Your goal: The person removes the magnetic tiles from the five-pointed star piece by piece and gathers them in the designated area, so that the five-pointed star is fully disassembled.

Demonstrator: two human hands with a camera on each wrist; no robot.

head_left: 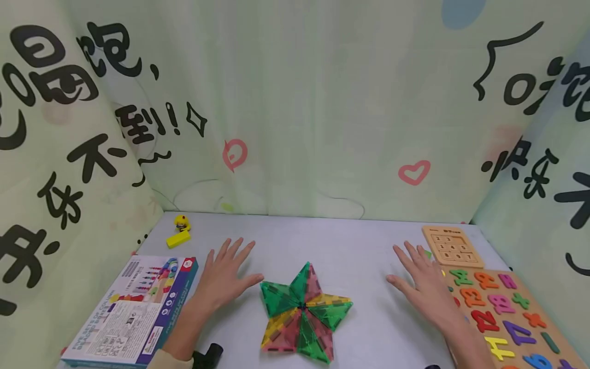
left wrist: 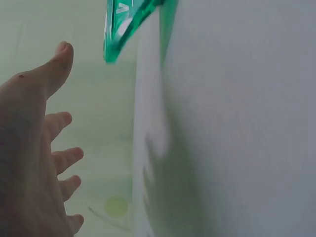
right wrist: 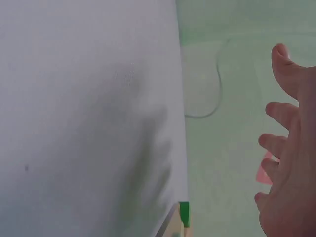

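A flat five-pointed star of translucent green, pink and yellow magnetic tiles (head_left: 304,313) lies on the grey table (head_left: 341,246) between my two hands. My left hand (head_left: 226,274) hovers just left of the star, palm down, fingers spread and straight, holding nothing. My right hand (head_left: 421,282) hovers to the star's right, also flat and spread, empty. In the left wrist view my left hand (left wrist: 42,148) shows its open fingers, with one green tile tip (left wrist: 126,24) at the top. The right wrist view has my right hand (right wrist: 286,148) open above the table.
A toy box (head_left: 131,312) lies at the near left. A yellow block and small yellow figure (head_left: 180,231) sit at the far left. At the right are a wooden number-slide puzzle (head_left: 451,247) and a board of coloured numbers (head_left: 504,312). Printed cloth walls enclose the table.
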